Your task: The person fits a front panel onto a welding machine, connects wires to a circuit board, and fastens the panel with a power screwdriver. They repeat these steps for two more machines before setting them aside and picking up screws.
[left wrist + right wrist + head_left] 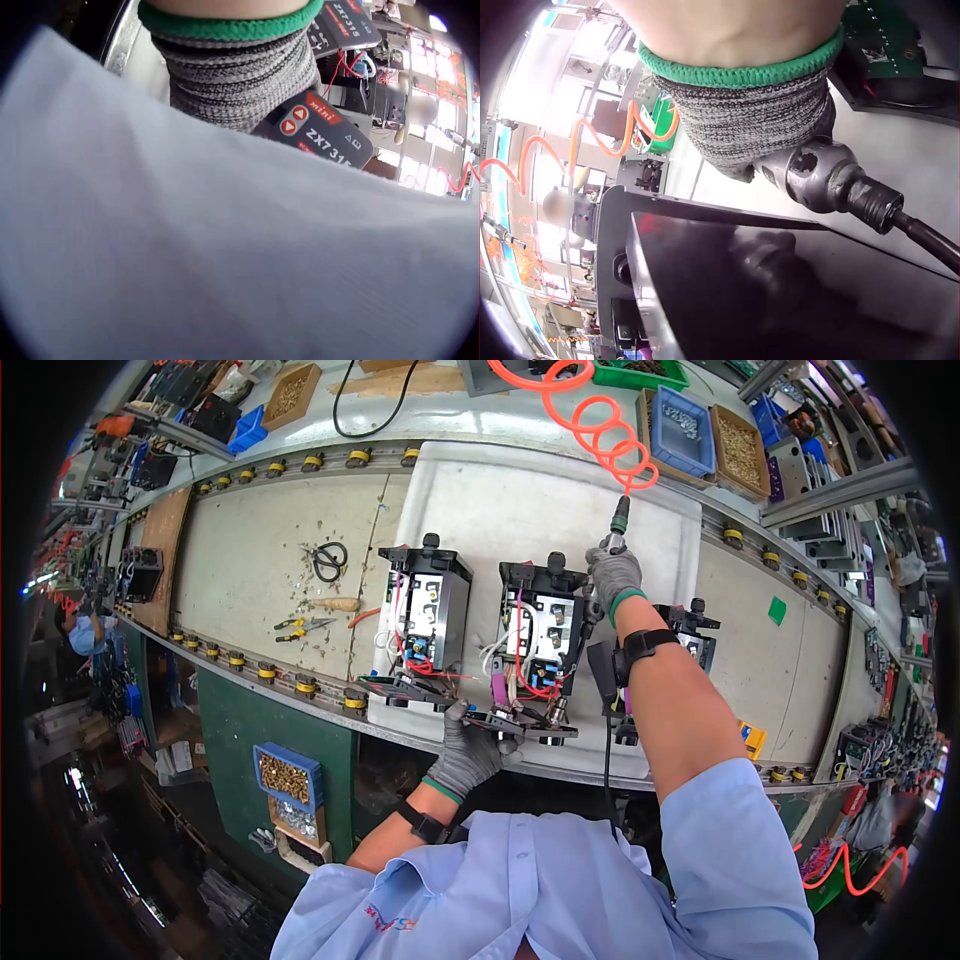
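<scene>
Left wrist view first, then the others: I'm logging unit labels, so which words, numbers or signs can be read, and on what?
"mini": nearer dark panel.
"ZX7 315": same panel, last digit partly hidden; two triangle signs in red circles stand beside it.
"ZX7 315": farther dark panel.
Smaller lettering on both panels: too small to read.
Lettering on the shirt in the head view: too blurred.
Right wrist view: no readable text.

Three machines (437, 610) stand in a row from left to right on a board (540, 490) upon the tabletop (230, 580). Left of the board lie scissors (328, 562), with pliers (300, 628) before them. Behind the board, toward the right, sit parts bins (682, 430).
</scene>
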The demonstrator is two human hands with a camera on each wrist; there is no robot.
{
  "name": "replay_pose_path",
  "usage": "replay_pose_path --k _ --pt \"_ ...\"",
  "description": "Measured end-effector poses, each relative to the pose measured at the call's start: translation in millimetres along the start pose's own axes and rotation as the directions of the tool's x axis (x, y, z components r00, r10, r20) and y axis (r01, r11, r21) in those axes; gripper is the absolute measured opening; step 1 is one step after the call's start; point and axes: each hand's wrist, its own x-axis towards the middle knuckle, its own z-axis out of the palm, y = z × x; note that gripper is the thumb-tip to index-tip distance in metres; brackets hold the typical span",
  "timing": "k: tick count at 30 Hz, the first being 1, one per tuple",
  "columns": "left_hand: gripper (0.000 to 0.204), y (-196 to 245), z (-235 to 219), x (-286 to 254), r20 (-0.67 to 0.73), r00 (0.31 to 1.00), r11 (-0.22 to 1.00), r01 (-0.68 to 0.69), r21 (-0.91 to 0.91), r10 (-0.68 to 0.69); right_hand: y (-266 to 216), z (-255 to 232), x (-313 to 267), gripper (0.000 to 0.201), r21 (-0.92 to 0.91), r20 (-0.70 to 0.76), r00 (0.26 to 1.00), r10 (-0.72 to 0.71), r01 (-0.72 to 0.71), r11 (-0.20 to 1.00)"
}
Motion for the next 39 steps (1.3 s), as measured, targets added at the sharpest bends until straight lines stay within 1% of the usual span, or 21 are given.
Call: replay_pose_path --k 2,3,5,6,8,9,11,12,14,17,18,20,23,27,29,30,32,33,35,38,39 --pt "0.081 -1.8 2.8 0.2 -0.005 1.0 1.0 -0.006 -0.014 0.006 9.5 4.8 8.6 0.028 0.262 0.104 0.994 0.027 -0.054 0.964" --pt "0.079 -1.5 4.5 0.7 -0.009 1.0 1.0 -0.012 -0.025 0.012 4.8 3.7 4.8 0.028 0.258 0.106 0.994 0.025 -0.052 0.965" --pt "0.079 -2.0 -2.3 1.5 -0.02 1.0 0.999 -0.007 -0.04 0.006 -6.3 -0.5 -11.4 0.031 0.258 0.107 0.988 0.111 -0.136 0.957" --pt "0.079 -1.5 -3.9 2.1 -0.026 1.0 0.999 -0.001 -0.048 0.0 -2.7 2.1 -9.6 0.031 0.256 0.108 0.988 0.113 -0.138 0.957" --pt "0.079 -2.6 -5.7 2.3 -0.045 0.999 0.997 -0.003 -0.072 -0.001 4.6 6.5 -6.0 0.034 -0.08 -0.036 0.998 -0.051 0.048 0.996" --pt "0.079 -2.2 -4.1 1.0 -0.062 0.998 0.996 -0.007 -0.094 0.001 1.8 7.0 -7.5 0.034 -0.081 -0.034 0.998 -0.05 0.047 0.996" --pt "0.08 -2.2 0.9 0.8 -0.095 0.995 0.997 -0.024 -0.076 0.017 -2.6 4.3 -10.3 0.035 -0.117 0.027 0.995 0.101 -0.097 0.988" --pt "0.081 -2.1 3.7 1.1 -0.123 0.992 0.998 -0.038 -0.056 0.031 -5.3 2.2 -15.6 0.035 -0.121 0.026 0.994 0.103 -0.099 0.988" --pt "0.081 -0.4 0.9 2.3 -0.083 0.996 0.996 0.001 -0.084 -0.008 -12.8 -0.9 -26.1 0.035 -0.18 -0.008 1.0 0.009 -0.01 0.984" --pt "0.082 -1.3 -0.4 1.2 -0.085 0.996 0.996 0.015 -0.085 -0.023 -3.9 2.9 -14.1 0.033 -0.18 -0.029 1.0 -0.012 0.007 0.984" --pt "0.083 -2.1 1.7 1.7 -0.102 0.995 0.997 -0.01 -0.08 0.002 -8.6 2.1 -17.4 0.033 -0.179 -0.027 1.0 -0.015 0.01 0.984" --pt "0.084 -3.5 1.6 1.3 -0.122 0.992 0.997 -0.035 -0.074 0.026 -20.9 -4.0 -31.6 0.032 -0.075 -0.027 0.999 -0.021 0.019 0.997" --pt "0.084 -3.5 1.2 2.2 -0.104 0.994 0.997 -0.026 -0.07 0.018 -29.1 -8.9 -37.8 0.029 -0.054 -0.012 1.0 0.016 -0.016 0.998" --pt "0.079 -3.7 0.2 1.8 -0.057 0.998 0.998 -0.006 -0.068 0.002 -18.2 -3.5 -25.4 0.028 -0.039 -0.015 1.0 0.002 -0.003 0.999" --pt "0.078 -4.1 -2.8 2.8 -0.048 0.999 0.997 -0.008 -0.073 0.005 -14.0 -1.5 -20.8 0.027 0.084 0.013 0.999 -0.033 0.032 0.996" --pt "0.082 -4.9 -3.5 3.3 -0.038 0.999 0.997 -0.011 -0.072 0.009 -16.9 -3.2 -24.2 0.027 0.085 0.011 0.999 -0.033 0.032 0.996" --pt "0.085 -6.1 -2.3 3.4 -0.025 1.0 0.997 -0.014 -0.069 0.013 -25.3 -7.4 -30.7 0.026 0.109 0.025 0.999 0.021 -0.023 0.994" --pt "0.085 -5.7 2.6 1.9 -0.058 0.998 0.999 -0.026 -0.041 0.024 -20.7 -5.7 -27.8 0.026 0.112 0.022 1.0 0.017 -0.02 0.994" --pt "0.086 -4.7 5.8 -0.3 -0.08 0.996 0.999 -0.044 0.0 0.044 -7.9 2.5 -13.4 0.023 -0.061 -0.166 0.964 -0.21 0.202 0.977" --pt "0.082 1.0 5.5 -5.5 -0.013 1.0 0.996 0.003 0.086 -0.002 -25.2 -2.4 -4.1 0.023 0.017 -0.142 0.96 -0.24 0.245 0.969" --pt "0.084 0.6 11.5 -8.8 -0.071 0.997 0.976 -0.027 0.217 0.043 -44.4 -14.4 -13.0 0.021 0.137 -0.132 0.949 -0.288 0.305 0.942"
